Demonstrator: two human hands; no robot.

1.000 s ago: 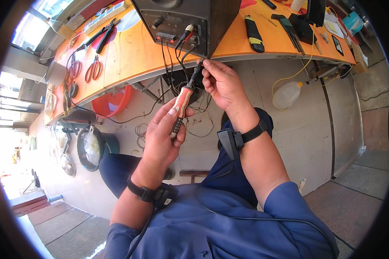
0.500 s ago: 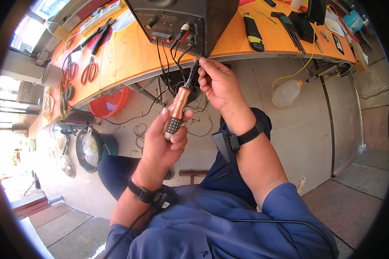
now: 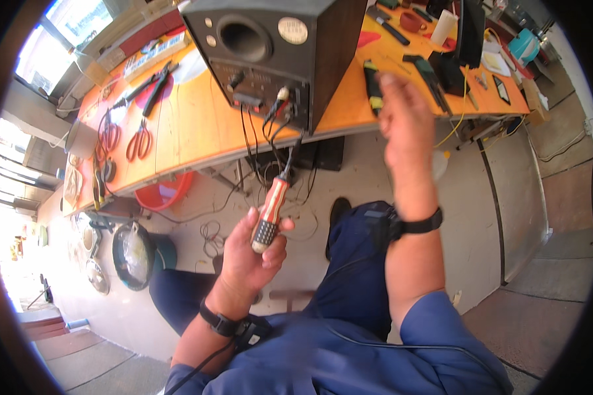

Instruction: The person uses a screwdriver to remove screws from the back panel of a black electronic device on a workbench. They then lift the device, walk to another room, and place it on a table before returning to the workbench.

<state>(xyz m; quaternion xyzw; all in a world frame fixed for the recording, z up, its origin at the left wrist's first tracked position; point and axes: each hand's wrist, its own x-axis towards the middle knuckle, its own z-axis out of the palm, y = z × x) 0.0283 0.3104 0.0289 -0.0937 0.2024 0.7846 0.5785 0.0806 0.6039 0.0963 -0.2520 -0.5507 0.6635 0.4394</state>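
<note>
My left hand (image 3: 257, 250) grips a tool (image 3: 270, 214) with a red and cream handle and a dotted end; its dark shaft points up among the black cables (image 3: 250, 138) below a black speaker (image 3: 257, 59). The speaker stands on the orange bench (image 3: 178, 125), its back panel holding knobs, plugs and a round port. My right hand (image 3: 405, 115) is raised at the bench's front, right of the speaker, blurred, over a black and yellow object (image 3: 373, 76); I cannot tell whether its fingers hold anything.
Red-handled scissors (image 3: 138, 143) and black pliers (image 3: 155, 89) lie left of the speaker; several tools and a dark screen (image 3: 469, 36) are at the right. Below are a red basin (image 3: 161, 197), a bucket (image 3: 135, 257), loose cables and a translucent jug (image 3: 440, 164) behind my right arm.
My right hand has left the dark shaft below the speaker and moved right and upward. My left hand still holds the tool. The view has shifted, showing more of the speaker and bench top.
</note>
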